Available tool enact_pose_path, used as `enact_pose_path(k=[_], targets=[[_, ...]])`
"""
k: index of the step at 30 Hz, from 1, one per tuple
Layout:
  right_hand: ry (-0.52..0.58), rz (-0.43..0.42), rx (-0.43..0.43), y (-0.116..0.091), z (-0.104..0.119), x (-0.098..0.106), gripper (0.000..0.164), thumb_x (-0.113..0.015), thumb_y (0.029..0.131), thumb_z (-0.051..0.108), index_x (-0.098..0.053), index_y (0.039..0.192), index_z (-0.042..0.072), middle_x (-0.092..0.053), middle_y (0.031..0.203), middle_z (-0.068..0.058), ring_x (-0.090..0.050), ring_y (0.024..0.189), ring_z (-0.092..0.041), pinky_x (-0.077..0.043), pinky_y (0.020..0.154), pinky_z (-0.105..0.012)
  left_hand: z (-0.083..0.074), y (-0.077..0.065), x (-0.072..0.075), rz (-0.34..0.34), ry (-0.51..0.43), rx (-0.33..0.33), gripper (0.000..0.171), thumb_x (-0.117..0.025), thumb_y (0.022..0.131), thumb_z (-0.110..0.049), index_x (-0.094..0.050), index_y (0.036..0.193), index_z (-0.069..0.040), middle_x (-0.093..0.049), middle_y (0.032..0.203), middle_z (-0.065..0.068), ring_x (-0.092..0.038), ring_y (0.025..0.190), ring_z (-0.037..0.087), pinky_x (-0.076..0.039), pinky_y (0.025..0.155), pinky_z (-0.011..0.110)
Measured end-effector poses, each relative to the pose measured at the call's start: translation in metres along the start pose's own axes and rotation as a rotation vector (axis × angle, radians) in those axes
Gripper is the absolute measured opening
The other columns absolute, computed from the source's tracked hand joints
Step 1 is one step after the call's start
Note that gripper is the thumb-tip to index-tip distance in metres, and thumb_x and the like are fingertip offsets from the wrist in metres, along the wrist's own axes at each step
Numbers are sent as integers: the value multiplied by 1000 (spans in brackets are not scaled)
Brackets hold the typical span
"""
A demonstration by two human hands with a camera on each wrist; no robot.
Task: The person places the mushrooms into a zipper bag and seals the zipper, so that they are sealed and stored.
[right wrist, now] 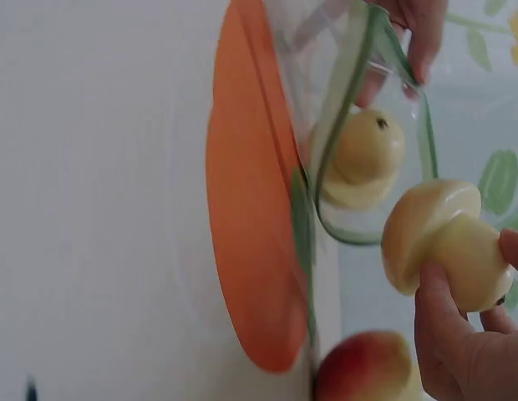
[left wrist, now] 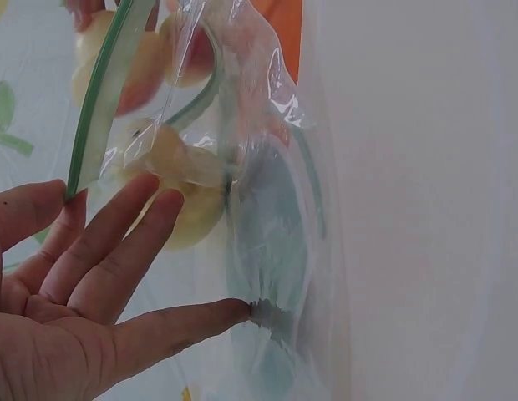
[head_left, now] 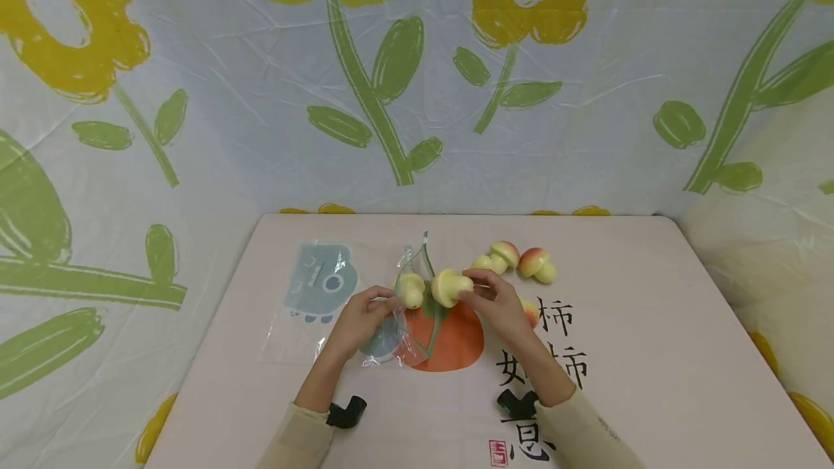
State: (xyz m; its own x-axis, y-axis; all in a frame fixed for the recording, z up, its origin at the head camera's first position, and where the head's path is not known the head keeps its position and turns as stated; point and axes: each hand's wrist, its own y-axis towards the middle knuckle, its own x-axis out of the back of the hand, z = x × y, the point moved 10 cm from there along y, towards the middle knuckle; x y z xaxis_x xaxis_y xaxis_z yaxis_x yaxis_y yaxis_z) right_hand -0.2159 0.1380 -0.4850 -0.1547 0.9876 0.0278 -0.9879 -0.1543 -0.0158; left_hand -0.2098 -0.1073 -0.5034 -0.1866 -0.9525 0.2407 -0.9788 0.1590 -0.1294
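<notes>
A clear zip bag [head_left: 276, 339] with a blue cartoon print lies on the table, its green-edged mouth [right wrist: 342, 109] spread apart. My left hand [head_left: 360, 318] pinches the green edge between thumb and index finger, the other fingers stretched along the plastic. One pale yellow toy mushroom [right wrist: 366, 154] sits just inside the opening. With thumb and fingertips, my right hand [head_left: 500, 304] grips the stem of a second toy mushroom [right wrist: 434, 230] right at the mouth, its cap facing the bag.
Beyond my right hand lie more red-and-yellow toy mushrooms [head_left: 537, 265], one [head_left: 531, 311] partly hidden by that hand. The pale table mat [head_left: 625, 310] bears an orange persimmon print [head_left: 459, 346] and black characters. A flower-patterned curtain [head_left: 260, 129] surrounds the table's back and sides.
</notes>
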Motion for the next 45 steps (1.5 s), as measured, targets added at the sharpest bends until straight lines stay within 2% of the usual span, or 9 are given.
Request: enact_pose_path(k=[6,14,19,23,27,33,40,43,45], targets=[[25,2,-34,10,-11,-19,43,-71,93,7,-56,132,-5,-57,127,-19,-57,108,-30,-51,87,-25,3,2,-1,8,1,-4,23,-67,98,-23,-69,111,-5,-75,99,10,-70,101,25,-47,94,49],[64,-18,-74,14,-20,-29,42,-72,92,5,-57,130,-4,-59,125,-18,-60,103,-24,-52,84,-26,5,3,1,1,12,0,22,-67,98,-23,-69,110,-5,-75,97,9,-70,98,24,-50,87,40],[68,-12,-66,15,-22,-36,39,-72,92,3,-59,128,-3,-59,122,-18,-62,99,-22,-52,80,-26,5,2,1,5,-5,-2,21,-65,99,-21,-68,110,-4,-75,97,10,-69,98,23,-50,84,34],[80,-5,-61,17,-23,-43,39,-72,91,1,-58,128,-4,-59,123,-18,-62,103,-25,-53,81,-27,6,2,2,8,-10,-1,20,-64,99,-21,-68,110,-4,-75,96,10,-68,96,22,-49,81,32],[72,-11,-69,21,-27,-49,39,-74,91,3,-59,127,-2,-58,123,-18,-62,103,-27,-52,80,-26,5,1,2,5,-13,-4,20,-64,99,-20,-68,110,-4,-75,94,12,-68,94,22,-49,80,32],[-2,-45,-32,25,-28,-54,40,-76,90,5,-60,125,-2,-58,122,-20,-62,98,-27,-52,76,-25,3,0,2,-5,15,-10,17,-64,99,-20,-70,108,-6,-75,93,11,-69,94,22,-51,83,37],[-109,-78,7,27,-26,-53,37,-78,87,5,-64,121,-2,-58,105,-18,-60,83,-22,-50,66,-22,2,-1,0,-6,19,-16,15,-63,99,-17,-70,107,-6,-75,96,12,-70,94,22,-52,87,44],[-100,-72,5,28,-25,-53,38,-77,87,1,-63,121,-7,-52,97,-20,-60,76,-20,-52,62,-26,2,0,0,-12,24,-19,15,-64,99,-17,-71,107,-7,-75,95,11,-70,92,22,-53,85,44],[-68,-57,-12,29,-26,-54,40,-75,87,-1,-60,123,-11,-49,96,-23,-61,75,-21,-57,66,-34,3,0,0,-15,21,-18,15,-64,99,-17,-71,107,-7,-75,95,11,-70,91,23,-53,85,44]])
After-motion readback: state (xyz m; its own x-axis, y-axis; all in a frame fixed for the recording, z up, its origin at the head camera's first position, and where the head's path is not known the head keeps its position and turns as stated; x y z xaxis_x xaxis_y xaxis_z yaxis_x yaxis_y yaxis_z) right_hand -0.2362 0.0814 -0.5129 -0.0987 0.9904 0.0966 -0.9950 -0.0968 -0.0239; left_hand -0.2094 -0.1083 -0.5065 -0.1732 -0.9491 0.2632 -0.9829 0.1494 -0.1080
